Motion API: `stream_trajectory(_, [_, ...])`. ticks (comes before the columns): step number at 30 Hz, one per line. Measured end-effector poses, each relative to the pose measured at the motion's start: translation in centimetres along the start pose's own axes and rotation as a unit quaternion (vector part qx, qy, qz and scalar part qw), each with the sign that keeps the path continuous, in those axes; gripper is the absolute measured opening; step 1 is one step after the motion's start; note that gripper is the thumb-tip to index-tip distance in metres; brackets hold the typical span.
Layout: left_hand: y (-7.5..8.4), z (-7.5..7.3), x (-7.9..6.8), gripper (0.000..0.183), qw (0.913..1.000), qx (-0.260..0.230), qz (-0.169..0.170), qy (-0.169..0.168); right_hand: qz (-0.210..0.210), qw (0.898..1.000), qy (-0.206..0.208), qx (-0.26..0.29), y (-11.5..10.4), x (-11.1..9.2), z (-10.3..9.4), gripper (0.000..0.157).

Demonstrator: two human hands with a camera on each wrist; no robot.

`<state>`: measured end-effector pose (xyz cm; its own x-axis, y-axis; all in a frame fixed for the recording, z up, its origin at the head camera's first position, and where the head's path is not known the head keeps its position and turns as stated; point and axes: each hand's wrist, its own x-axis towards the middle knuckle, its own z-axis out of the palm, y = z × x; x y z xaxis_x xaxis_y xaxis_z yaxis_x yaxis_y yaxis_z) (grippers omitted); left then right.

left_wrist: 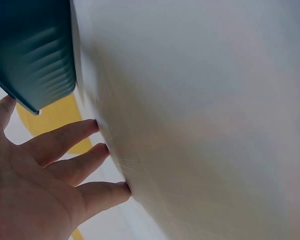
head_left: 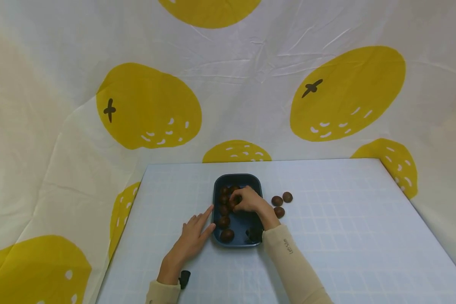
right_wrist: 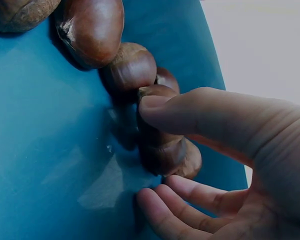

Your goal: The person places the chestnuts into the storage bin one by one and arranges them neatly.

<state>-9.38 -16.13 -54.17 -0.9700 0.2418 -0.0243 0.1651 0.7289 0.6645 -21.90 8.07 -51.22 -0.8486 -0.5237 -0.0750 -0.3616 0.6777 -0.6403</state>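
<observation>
A dark blue tray [head_left: 247,221] holds several brown chestnuts [head_left: 227,235], most of them in an uneven line along its left side. Inside the tray, my right hand [head_left: 248,199] pinches a chestnut [right_wrist: 157,137] with its thumb in front, close to other chestnuts at the tray wall. My left hand [head_left: 193,236] lies at the tray's left side with its fingers extended. In the left wrist view, one finger touches the tray's rim [left_wrist: 20,102], and several other fingertips [left_wrist: 92,125] rest on the table.
Three loose chestnuts [head_left: 277,201] lie on the white table [head_left: 338,223] just right of the tray. Behind the table hangs a white cloth [head_left: 247,105] with large yellow fruit shapes. The right forearm passes over the tray's right edge.
</observation>
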Motion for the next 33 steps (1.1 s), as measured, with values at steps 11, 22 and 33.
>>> stream_trajectory(11, [0.0, -0.1, 0.0, 0.059, 1.0, 0.0, 0.006, 0.002, 0.027, 0.999, -0.013, -0.023, -0.4, 0.1, 0.1, 0.031])
stream_trajectory(22, [0.0, 0.1, 0.1, 0.059, 1.0, 0.0, -0.004, 0.001, -0.035, 0.999, 0.016, -0.024, -1.1, -0.6, -1.0, 0.027])
stream_trajectory(33, [0.1, 0.0, 0.2, 0.06, 1.0, -0.004, -0.005, -0.002, -0.057, 0.989, 0.074, 0.116, -2.3, -2.5, -4.7, 0.025])
